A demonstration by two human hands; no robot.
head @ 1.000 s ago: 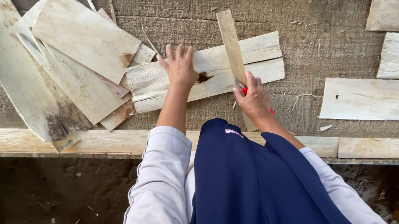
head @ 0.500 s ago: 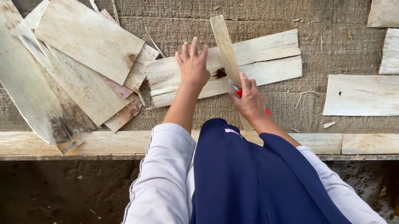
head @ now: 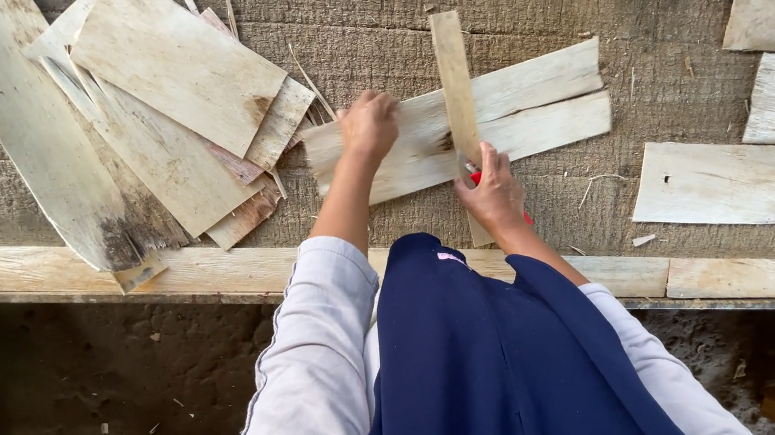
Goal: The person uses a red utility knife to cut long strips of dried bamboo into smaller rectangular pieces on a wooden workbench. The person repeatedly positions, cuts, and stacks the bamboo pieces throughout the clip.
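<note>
My right hand (head: 495, 194) has its grip closed around a small red-handled tool (head: 476, 178), the fingers wrapped over it so only a bit of red shows at the top and by the wrist. The tool sits against the narrow wooden strip (head: 457, 97), which lies upright across two pale veneer sheets (head: 534, 111) laid side by side on the table (head: 378, 7). My left hand (head: 369, 125) is curled into a loose fist, pressing down on the left end of those sheets; I cannot tell whether it holds anything. Just left of it lies a fanned pile of veneer pieces (head: 160, 108), overlapping one another. More single sheets (head: 741, 183) lie well apart to the right. A wooden rail (head: 213, 272) runs along the table's near edge.
</note>
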